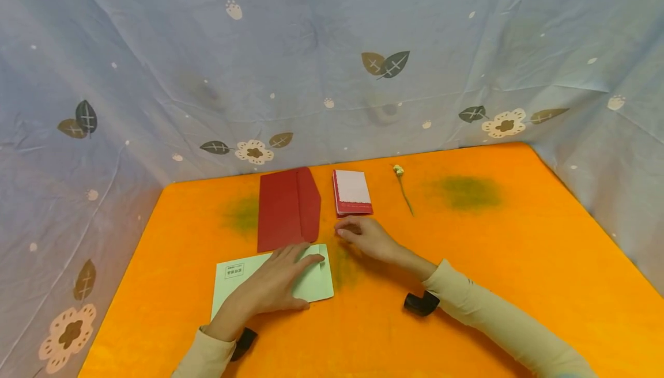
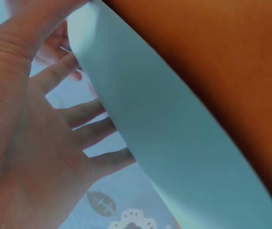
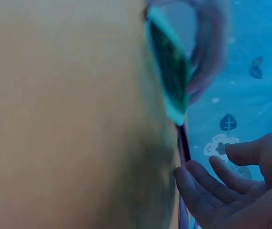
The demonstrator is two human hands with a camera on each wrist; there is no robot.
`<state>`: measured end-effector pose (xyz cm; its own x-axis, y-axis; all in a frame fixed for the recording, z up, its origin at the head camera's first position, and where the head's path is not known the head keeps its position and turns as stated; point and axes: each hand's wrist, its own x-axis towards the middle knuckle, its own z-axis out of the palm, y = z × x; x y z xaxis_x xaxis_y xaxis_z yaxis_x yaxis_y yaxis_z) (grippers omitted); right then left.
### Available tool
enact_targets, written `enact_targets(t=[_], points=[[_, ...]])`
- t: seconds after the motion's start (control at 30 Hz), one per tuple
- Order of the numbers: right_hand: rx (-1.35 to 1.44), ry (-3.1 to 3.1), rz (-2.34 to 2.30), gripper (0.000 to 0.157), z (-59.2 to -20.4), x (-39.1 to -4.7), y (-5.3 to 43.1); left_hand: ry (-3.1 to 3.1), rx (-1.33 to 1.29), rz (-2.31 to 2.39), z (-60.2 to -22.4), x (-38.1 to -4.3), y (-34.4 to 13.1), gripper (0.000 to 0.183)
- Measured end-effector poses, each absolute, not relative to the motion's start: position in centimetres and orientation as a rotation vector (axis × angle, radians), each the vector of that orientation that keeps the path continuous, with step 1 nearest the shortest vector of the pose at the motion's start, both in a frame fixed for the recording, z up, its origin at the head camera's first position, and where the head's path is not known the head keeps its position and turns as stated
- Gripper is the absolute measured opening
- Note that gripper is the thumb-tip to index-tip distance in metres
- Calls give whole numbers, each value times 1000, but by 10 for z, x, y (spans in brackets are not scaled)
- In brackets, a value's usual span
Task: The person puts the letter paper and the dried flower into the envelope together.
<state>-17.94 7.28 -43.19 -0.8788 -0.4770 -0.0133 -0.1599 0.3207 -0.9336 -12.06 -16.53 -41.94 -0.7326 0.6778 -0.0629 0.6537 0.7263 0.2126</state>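
Observation:
A light green envelope (image 1: 319, 286) with a small printed box lies at the front left. My left hand (image 1: 277, 280) spans it near its right end, thumb at the near edge and fingers at the far edge, gripping it. The right wrist view shows the mouth of the green envelope (image 3: 170, 67) gaping, with a dark inside. My right hand (image 1: 374, 242) hovers just in front of a folded white-and-red card (image 1: 353, 186), its fingers loosely bent and holding nothing. The left wrist view has the envelope's pale surface (image 2: 159, 119) across the left palm (image 2: 40, 157).
Behind the green envelope lies a red envelope (image 1: 280, 208), its flap pointing right. A small pale flower on a green stem (image 1: 405, 195) is right of the card. An orange cloth (image 1: 498, 251) covers the table. Patterned blue-grey fabric (image 1: 316, 78) walls the back and sides.

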Motion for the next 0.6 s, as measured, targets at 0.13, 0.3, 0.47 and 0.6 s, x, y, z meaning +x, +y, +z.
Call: enact_targets(t=[0.13, 0.3, 0.47, 0.6], points=[[-665, 2618, -1368, 22, -432, -180, 71, 2776, 1069, 280, -420, -120, -165, 84], [-777, 2647, -1324, 26, -429, -183, 67, 2758, 1070, 308, -419, -120, -166, 87], [-848, 2606, -1330, 31, -424, -189, 61, 2796, 1082, 406, -411, -126, -167, 84], [-905, 2671, -1230, 32, -419, -200, 51, 2887, 931, 451, -398, -142, -167, 64]])
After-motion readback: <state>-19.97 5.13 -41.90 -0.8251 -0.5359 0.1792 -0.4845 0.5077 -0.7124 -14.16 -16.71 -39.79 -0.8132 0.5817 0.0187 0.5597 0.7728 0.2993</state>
